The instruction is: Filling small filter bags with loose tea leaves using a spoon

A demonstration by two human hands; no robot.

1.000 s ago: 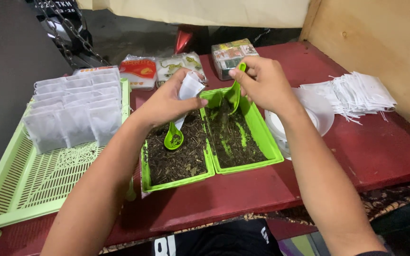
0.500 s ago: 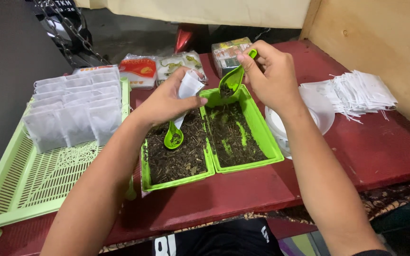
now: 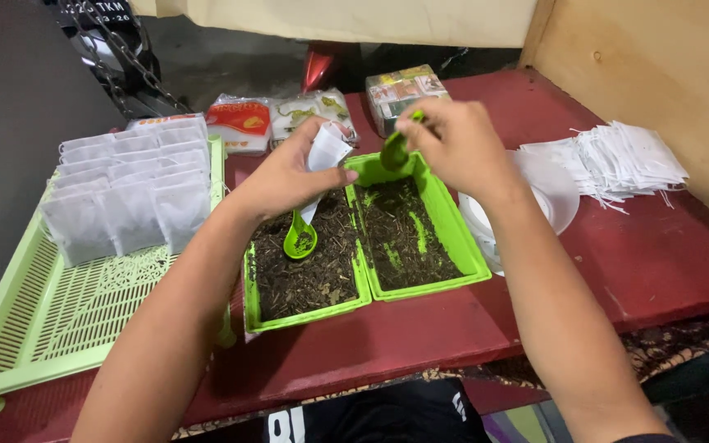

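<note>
R hand (image 3: 453, 148) grips green scoop (image 3: 395, 152), now lowered twd small white bag (image 3: 326, 156) (pinched in L hand (image 3: 285, 180)); loaded, near pouring.

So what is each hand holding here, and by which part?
The left hand pinches a small white paper bag by its lower half, mouth up. The right hand grips a green scoop by its handle.

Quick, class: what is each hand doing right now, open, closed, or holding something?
Left hand: closed on a small white paper bag.
Right hand: closed on a green scoop.
</note>
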